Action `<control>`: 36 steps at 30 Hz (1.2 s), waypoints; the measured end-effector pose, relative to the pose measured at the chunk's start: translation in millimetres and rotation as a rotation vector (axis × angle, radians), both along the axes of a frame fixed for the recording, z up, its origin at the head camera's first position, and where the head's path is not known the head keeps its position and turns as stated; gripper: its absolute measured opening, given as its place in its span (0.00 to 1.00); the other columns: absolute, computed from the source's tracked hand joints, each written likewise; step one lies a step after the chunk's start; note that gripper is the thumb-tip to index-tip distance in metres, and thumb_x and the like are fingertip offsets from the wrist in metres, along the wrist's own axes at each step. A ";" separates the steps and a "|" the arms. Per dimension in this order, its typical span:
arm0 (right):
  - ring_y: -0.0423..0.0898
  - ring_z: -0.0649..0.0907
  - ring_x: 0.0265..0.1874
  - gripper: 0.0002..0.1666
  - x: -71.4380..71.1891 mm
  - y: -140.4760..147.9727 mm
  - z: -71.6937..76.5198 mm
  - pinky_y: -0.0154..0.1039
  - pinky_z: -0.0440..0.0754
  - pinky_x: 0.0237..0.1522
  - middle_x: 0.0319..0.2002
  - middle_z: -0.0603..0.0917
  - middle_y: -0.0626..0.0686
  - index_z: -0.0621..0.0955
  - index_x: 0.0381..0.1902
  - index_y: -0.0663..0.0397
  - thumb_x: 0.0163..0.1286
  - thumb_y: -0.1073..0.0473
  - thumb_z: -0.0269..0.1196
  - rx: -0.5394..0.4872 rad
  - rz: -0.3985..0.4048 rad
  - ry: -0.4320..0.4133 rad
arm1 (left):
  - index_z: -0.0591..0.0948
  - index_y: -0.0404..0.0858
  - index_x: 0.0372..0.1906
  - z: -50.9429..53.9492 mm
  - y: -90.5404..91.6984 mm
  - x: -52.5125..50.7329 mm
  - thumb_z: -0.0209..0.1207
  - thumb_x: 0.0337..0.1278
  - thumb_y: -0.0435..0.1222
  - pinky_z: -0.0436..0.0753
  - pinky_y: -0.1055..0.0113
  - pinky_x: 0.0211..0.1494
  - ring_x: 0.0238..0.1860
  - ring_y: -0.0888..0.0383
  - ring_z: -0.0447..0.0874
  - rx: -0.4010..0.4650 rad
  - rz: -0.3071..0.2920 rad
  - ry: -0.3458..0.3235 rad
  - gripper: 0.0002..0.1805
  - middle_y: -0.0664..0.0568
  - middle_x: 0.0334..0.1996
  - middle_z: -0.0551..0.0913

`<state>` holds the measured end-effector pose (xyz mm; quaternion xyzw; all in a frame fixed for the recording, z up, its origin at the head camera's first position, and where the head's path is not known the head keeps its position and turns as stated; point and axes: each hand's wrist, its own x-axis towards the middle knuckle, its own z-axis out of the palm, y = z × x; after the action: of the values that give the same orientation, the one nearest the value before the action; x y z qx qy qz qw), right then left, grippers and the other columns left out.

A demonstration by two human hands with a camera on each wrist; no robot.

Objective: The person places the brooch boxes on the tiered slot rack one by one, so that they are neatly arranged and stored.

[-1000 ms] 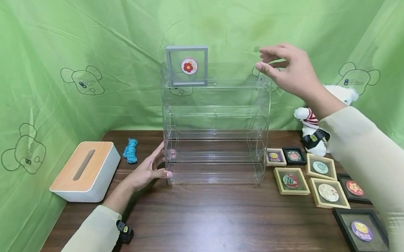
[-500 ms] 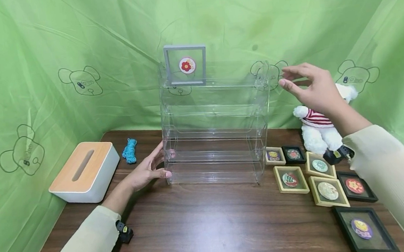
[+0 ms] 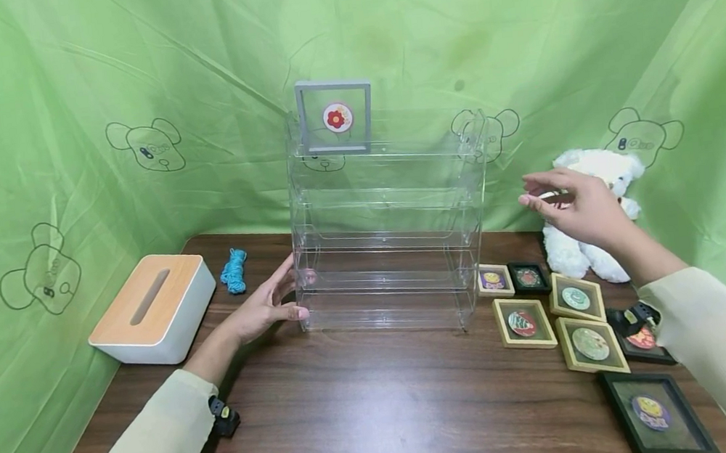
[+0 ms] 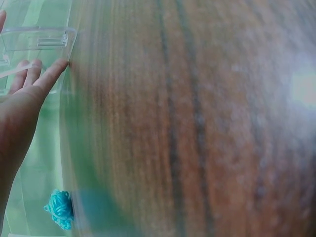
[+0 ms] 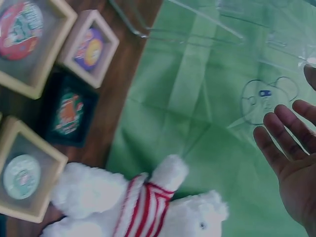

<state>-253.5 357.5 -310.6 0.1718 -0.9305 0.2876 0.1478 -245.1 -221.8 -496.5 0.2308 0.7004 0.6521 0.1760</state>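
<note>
A clear acrylic tiered display rack [image 3: 384, 239] stands on the wooden table. My left hand [image 3: 255, 313] rests against its lower left side, thumb at the front edge and straight fingers along the side panel; the left wrist view shows these fingers [image 4: 49, 76] touching the clear plastic. On the top tier, at the left, a grey-framed clear display frame [image 3: 336, 117] with a red flower badge stands upright. My right hand [image 3: 574, 206] hangs in the air right of the rack, its fingers loosely bent and holding nothing. Behind it sits a white teddy bear [image 3: 593, 160] in a striped top.
Several framed badges lie right of the rack, among them a light wooden frame [image 3: 523, 322] and a large black frame [image 3: 657, 413]. Left of the rack are a bundle of blue cord [image 3: 234, 271] and a tissue box [image 3: 154, 305] with a wooden lid. Green cloth surrounds the table.
My right hand has moved down and to the right, away from the top of the rack, and now overlaps the teddy bear. The left hand and the grey frame stay put.
</note>
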 end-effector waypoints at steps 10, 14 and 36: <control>0.19 0.82 0.48 0.26 21.7 29.7 -30.2 0.10 0.75 0.52 0.61 0.90 0.61 0.87 0.68 0.54 0.74 0.58 0.76 0.079 0.063 -0.018 | 0.38 0.59 0.93 2.1 0.1 1.4 0.72 0.68 0.28 0.53 0.27 0.88 0.90 0.30 0.47 -0.031 0.017 0.014 0.66 0.33 0.85 0.61; 0.24 0.84 0.48 0.26 29.5 44.7 -38.7 0.13 0.75 0.52 0.58 0.93 0.57 0.89 0.66 0.48 0.72 0.55 0.78 0.152 0.058 -0.020 | 0.40 0.61 0.93 1.4 0.3 1.1 0.72 0.67 0.28 0.58 0.30 0.87 0.90 0.31 0.48 -0.032 0.020 0.012 0.66 0.34 0.84 0.62; 0.29 0.89 0.34 0.16 82.7 134.2 -83.9 0.31 0.88 0.35 0.39 0.95 0.46 0.89 0.53 0.61 0.69 0.66 0.76 0.206 0.178 -0.385 | 0.41 0.63 0.92 -5.1 -0.1 6.4 0.71 0.68 0.26 0.55 0.23 0.85 0.90 0.31 0.48 0.020 0.007 -0.027 0.65 0.34 0.85 0.60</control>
<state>-170.8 491.6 -394.5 0.2093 -0.9472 0.2307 -0.0767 -238.6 -221.9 -501.6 0.2212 0.6921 0.6628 0.1809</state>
